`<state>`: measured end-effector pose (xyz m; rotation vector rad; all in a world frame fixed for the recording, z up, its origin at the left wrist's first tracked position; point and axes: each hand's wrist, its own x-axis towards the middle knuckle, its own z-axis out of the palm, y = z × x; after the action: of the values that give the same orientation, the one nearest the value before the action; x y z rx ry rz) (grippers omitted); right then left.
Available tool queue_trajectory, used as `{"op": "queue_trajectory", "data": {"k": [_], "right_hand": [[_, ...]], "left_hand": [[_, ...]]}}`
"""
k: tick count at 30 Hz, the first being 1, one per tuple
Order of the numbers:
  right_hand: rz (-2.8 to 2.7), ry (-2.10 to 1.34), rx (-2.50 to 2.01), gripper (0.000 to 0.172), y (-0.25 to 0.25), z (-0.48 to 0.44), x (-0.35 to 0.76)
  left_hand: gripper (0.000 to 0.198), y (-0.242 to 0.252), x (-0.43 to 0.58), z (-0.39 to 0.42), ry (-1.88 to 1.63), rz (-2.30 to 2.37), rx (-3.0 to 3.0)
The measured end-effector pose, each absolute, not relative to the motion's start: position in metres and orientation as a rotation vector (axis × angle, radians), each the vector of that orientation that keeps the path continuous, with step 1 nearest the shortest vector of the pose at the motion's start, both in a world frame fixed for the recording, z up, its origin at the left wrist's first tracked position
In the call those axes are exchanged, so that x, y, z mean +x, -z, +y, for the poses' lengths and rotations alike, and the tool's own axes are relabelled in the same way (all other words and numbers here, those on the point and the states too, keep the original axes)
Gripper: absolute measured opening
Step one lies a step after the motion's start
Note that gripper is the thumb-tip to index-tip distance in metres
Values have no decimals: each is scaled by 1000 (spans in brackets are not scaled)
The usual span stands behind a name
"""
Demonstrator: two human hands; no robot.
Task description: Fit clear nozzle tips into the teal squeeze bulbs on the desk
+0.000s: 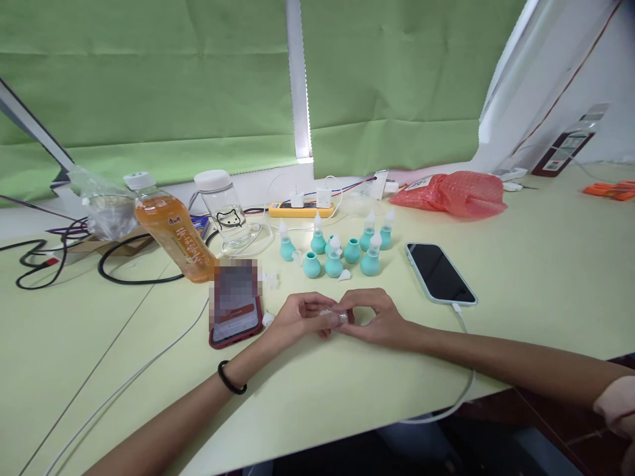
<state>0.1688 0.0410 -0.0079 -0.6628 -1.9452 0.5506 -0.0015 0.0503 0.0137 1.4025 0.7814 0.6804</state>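
Note:
My left hand [300,317] and my right hand [380,320] meet above the near part of the table. Both are closed on a small clear plastic piece [342,317], partly hidden by the fingers. Just beyond them stands a group of teal squeeze bulbs. Several, such as this bulb [370,263], carry clear pointed nozzles; another bulb [311,265] has an open top. A loose white tip [344,275] lies in front of the bulbs. Small clear pieces [270,279] rest left of the group, and a whitish piece [268,320] sits beside my left wrist.
A red-cased phone [238,324] lies left, a charging phone [440,272] right. An orange drink bottle [173,231] and a clear jar [223,211] stand back left. Behind the bulbs are a yellow power strip [301,211] and red bubble wrap [451,194]. A white cable [464,396] crosses the table's front edge.

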Motion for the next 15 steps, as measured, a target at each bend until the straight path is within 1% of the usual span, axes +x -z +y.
{"op": "queue_trajectory", "data": {"k": [3, 7, 12, 15], "right_hand": [[-1948, -579, -545, 14, 10, 40, 169], [-1973, -567, -485, 15, 11, 39, 169], [-1971, -484, -521, 18, 10, 41, 170], [-1990, -475, -532, 20, 11, 43, 171]], "left_hand": [[27, -16, -4, 50, -593, 759, 1377], [20, -13, -4, 45, -623, 802, 1394], [24, -6, 0, 44, -787, 782, 1374], [24, -7, 0, 45, -723, 742, 1379]]}}
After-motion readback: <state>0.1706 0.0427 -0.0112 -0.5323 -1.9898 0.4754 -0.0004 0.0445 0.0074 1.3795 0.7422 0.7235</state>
